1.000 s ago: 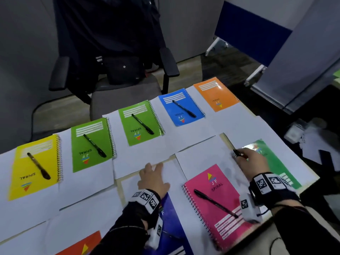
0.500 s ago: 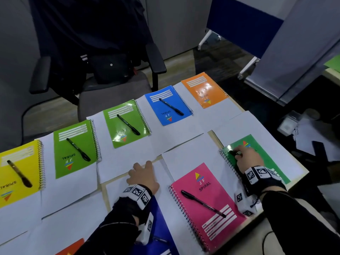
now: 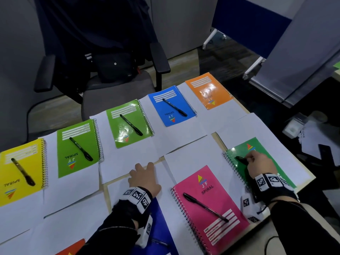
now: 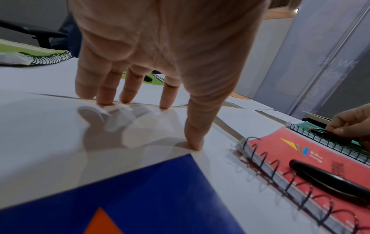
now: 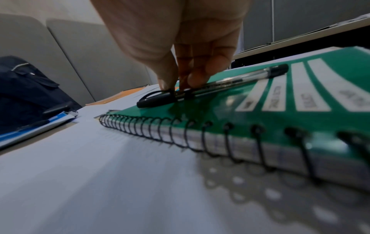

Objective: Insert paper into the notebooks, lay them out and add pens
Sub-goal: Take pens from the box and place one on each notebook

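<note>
Paper-covered worktop (image 3: 184,144): right grip (image 3: 260,165) pinching black capped pen (image 5: 210,87) on dark-green spiral notebook (image 5: 300,114); left grip (image 3: 144,178) flat, fingers straight, pressing white sheet (image 4: 50,126).

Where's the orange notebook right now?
In the head view, the orange notebook lies at the far right end of the back row, beside the blue notebook, on white paper at the table's far corner, with no pen on it.

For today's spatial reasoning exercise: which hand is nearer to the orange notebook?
Right. The right hand pinches a pen on the dark green notebook, diagonally in front of the orange notebook. The left hand rests on white paper farther left.
</note>
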`<move>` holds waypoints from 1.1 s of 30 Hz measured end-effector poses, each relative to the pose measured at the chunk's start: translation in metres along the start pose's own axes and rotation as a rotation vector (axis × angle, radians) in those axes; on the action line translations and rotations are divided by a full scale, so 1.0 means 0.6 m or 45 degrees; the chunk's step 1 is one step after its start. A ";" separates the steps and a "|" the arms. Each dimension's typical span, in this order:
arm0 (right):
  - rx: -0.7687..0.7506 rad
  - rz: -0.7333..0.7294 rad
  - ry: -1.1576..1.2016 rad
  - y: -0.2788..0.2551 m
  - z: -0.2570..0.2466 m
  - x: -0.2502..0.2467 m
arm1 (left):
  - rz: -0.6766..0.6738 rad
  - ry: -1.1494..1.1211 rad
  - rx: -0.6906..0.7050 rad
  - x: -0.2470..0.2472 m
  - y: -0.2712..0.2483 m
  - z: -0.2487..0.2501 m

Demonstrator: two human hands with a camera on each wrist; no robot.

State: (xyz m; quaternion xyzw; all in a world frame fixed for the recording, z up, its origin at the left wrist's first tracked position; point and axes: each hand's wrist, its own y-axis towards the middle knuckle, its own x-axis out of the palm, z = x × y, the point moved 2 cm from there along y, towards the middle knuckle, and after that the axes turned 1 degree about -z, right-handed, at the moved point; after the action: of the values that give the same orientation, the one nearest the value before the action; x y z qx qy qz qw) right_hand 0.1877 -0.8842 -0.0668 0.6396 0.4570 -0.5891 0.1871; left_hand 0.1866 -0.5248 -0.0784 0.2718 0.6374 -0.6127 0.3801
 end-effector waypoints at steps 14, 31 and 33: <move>-0.058 0.071 0.158 -0.044 -0.069 -0.011 | 0.050 0.033 0.049 0.004 -0.002 -0.006; -0.606 -0.413 0.298 -0.258 -0.402 0.118 | 0.349 -0.684 -0.025 -0.052 -0.064 -0.237; -0.669 -0.449 0.301 -0.285 -0.446 0.130 | 0.386 -0.715 -0.067 -0.056 -0.082 -0.281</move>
State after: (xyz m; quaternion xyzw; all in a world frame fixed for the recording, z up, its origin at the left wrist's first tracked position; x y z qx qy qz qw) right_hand 0.1973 -0.5599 -0.0247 0.5445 0.7154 -0.3961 0.1865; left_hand 0.1402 -0.3593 -0.0295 0.1741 0.4756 -0.5834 0.6349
